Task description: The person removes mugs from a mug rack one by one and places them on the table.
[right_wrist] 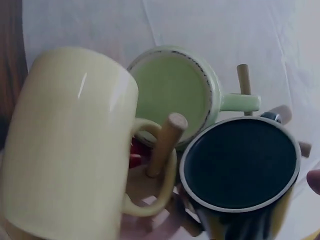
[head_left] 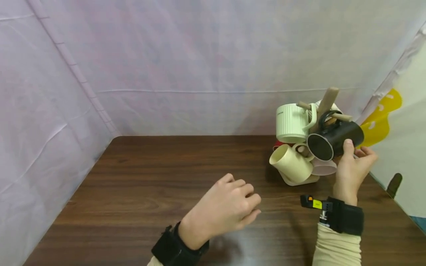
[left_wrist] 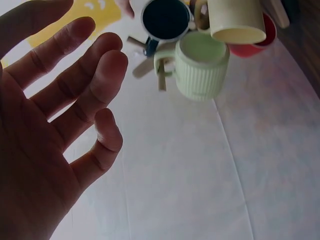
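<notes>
My right hand (head_left: 354, 168) is at the black mug (head_left: 346, 136), its thumb overlapping the mug's closed end in the head view. In both wrist views a fingertip (right_wrist: 314, 181) of this hand shows a small gap from the mug; thumb contact is unclear. The mug's handle loops over a wooden peg of a mug rack (head_left: 328, 99), with its mouth facing left and down. My left hand (head_left: 226, 207) hovers over the table, fingers loosely bent and holding nothing. Nearby hang a pale green ribbed mug (head_left: 289, 122) and a cream mug (head_left: 291, 164).
A pinkish mug (head_left: 323, 167) hangs low on the rack, and a red mug (left_wrist: 250, 49) sits behind the cream one. The dark wooden table (head_left: 159, 162) meets white curtains (head_left: 199, 66) at the back and left. A yellow shape (head_left: 377, 127) is on the right-hand cloth.
</notes>
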`<action>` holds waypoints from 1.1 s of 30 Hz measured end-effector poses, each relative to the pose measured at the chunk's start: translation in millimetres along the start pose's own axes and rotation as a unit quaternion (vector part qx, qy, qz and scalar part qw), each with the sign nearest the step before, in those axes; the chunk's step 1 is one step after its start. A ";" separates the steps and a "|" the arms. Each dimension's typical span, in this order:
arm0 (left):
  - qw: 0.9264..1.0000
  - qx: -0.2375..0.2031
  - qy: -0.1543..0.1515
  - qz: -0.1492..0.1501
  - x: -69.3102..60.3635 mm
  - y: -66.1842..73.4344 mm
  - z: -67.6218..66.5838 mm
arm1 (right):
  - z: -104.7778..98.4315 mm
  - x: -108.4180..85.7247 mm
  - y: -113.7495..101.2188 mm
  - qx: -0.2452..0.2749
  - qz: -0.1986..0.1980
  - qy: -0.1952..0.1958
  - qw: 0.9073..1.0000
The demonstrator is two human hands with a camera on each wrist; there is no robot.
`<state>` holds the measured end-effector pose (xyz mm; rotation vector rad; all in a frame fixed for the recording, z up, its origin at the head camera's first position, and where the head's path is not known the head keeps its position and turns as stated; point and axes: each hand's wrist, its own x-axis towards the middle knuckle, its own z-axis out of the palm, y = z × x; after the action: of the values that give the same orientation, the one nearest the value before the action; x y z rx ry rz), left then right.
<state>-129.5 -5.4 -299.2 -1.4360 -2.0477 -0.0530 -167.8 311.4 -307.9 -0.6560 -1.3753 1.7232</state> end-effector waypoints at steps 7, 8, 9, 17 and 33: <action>1.000 -0.006 -0.019 0.018 4.1 14.2 3.3 | -7.6 8.7 9.0 0.180 0.125 -0.112 0.969; 1.000 -0.002 -0.021 0.022 4.4 15.9 4.1 | -9.3 10.2 10.9 0.220 0.144 -0.138 0.955; 0.999 0.003 -0.024 0.024 4.9 17.5 4.8 | -10.7 11.8 12.8 0.259 0.162 -0.162 0.938; 0.996 0.014 -0.088 0.022 7.5 24.6 7.9 | -16.1 18.0 18.9 0.357 0.226 -0.227 0.878; 0.992 0.010 -0.122 0.015 8.3 23.5 15.4 | -12.7 18.2 20.4 0.378 0.228 -0.230 0.867</action>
<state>-118.1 16.8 -314.6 -1.5230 -2.2137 0.1621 -172.9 332.1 -329.3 -0.1088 -0.7086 2.7052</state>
